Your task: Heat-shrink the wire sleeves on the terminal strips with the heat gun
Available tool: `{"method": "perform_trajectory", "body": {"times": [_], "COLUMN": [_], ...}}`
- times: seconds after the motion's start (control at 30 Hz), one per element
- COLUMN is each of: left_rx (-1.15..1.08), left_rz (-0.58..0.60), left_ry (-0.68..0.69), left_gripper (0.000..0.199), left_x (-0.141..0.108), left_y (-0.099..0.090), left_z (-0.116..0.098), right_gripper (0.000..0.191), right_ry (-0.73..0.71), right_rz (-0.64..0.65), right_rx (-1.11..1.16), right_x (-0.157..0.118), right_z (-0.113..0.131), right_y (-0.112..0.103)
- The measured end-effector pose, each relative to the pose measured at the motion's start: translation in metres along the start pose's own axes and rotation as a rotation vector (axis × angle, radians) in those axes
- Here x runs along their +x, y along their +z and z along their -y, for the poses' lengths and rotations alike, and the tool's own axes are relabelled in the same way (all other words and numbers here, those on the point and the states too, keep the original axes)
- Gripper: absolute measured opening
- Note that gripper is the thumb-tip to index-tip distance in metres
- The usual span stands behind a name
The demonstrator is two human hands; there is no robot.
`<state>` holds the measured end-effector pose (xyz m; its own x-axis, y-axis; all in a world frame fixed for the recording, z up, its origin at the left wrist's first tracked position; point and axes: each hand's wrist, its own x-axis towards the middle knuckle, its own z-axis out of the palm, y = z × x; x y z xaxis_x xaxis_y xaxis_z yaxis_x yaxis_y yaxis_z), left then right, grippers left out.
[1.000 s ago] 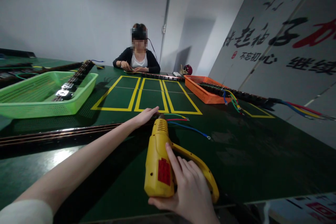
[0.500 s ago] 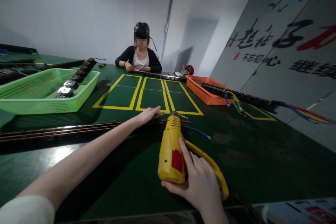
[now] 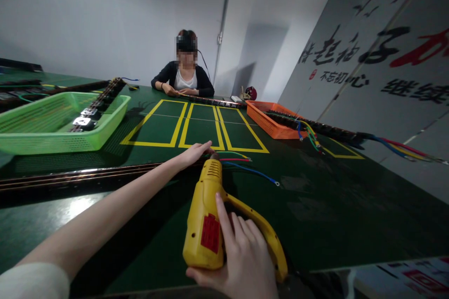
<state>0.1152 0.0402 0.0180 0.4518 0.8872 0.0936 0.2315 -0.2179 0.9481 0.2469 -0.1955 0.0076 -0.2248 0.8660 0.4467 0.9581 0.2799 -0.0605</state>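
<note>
My right hand [image 3: 242,247] is closed round the handle of a yellow heat gun [image 3: 205,217], which has a red label on its body. Its metal nozzle [image 3: 214,155] points forward, close to the fingers of my left hand [image 3: 194,153]. That left hand is closed over the wire end of a long dark busbar [image 3: 105,176] with copper-coloured strips; its fingertips are partly hidden. Past the nozzle, a green wire [image 3: 231,153], a red wire [image 3: 236,160] and a blue wire [image 3: 252,171] with a ring terminal extend to the right.
On the green table [image 3: 315,215] stand a green basket [image 3: 70,142] at left and an orange basket [image 3: 270,124] at right, both with wired bars in them. Yellow tape outlines [image 3: 150,144] mark the middle. Across the table sits a person [image 3: 185,77], hands by another bar [image 3: 213,102].
My right hand has brought the heat gun left and nearer to me, its nozzle now beside my left hand's fingers. My left hand has stayed nearly in place; the view has shifted slightly.
</note>
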Motion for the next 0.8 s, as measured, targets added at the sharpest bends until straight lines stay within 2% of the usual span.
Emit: {"method": "perform_trajectory", "body": {"times": [0.17,0.4,0.53,0.8], "left_rx": [-0.099,-0.138,-0.105,0.078], "left_rz": [0.054,0.081,0.042,-0.051], "left_ry": [-0.069,-0.09,-0.087,-0.06], "left_gripper": [0.074,0.073,0.071,0.072], "left_x": [0.0,-0.001,-0.002,0.0], "left_y": [0.0,0.0,0.001,-0.001], "left_z": [0.0,-0.001,-0.002,0.002], "right_gripper": [0.118,0.118,0.12,0.116], "right_ry": [-0.09,-0.064,-0.026,0.083], "right_rz": [-0.04,-0.007,0.025,-0.009], "right_rx": [0.009,0.028,0.067,0.045], "right_x": [-0.001,0.0,0.0,0.003], "right_z": [0.01,0.01,0.001,-0.026], "right_y": [-0.001,-0.006,-0.006,0.001]}}
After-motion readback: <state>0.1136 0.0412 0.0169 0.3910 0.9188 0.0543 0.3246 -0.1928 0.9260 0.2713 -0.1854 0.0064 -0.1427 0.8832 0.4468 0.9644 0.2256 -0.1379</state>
